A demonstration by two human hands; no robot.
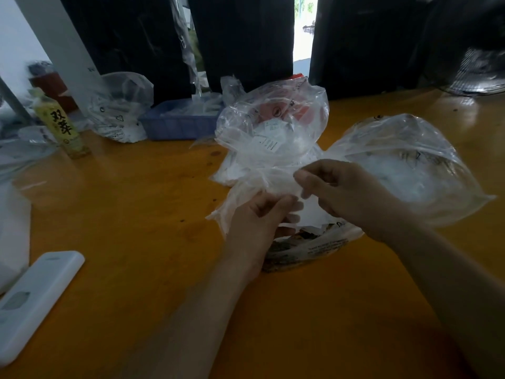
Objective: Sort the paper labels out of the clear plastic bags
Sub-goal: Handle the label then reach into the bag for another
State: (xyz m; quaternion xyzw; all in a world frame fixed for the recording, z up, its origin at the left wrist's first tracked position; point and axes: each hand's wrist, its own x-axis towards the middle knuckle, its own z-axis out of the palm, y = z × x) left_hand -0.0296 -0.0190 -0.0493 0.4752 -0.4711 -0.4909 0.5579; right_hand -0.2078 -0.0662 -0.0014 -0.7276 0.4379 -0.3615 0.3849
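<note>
Clear plastic bag (273, 176) is pinched by curled fingers of left hand (257, 214) and right hand (347, 192).

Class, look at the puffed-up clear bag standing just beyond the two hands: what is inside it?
Inside the clear bag lie small white paper labels with dark print, too blurred to read. Crumpled plastic hides anything lower down. The reddish patch may lie behind the bag, not in it.

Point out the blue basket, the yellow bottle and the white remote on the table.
blue basket (175, 129), head view, on its front wall.
yellow bottle (64, 127), head view, on the label with dark characters.
white remote (35, 299), head view, on the middle of its top face.
</note>
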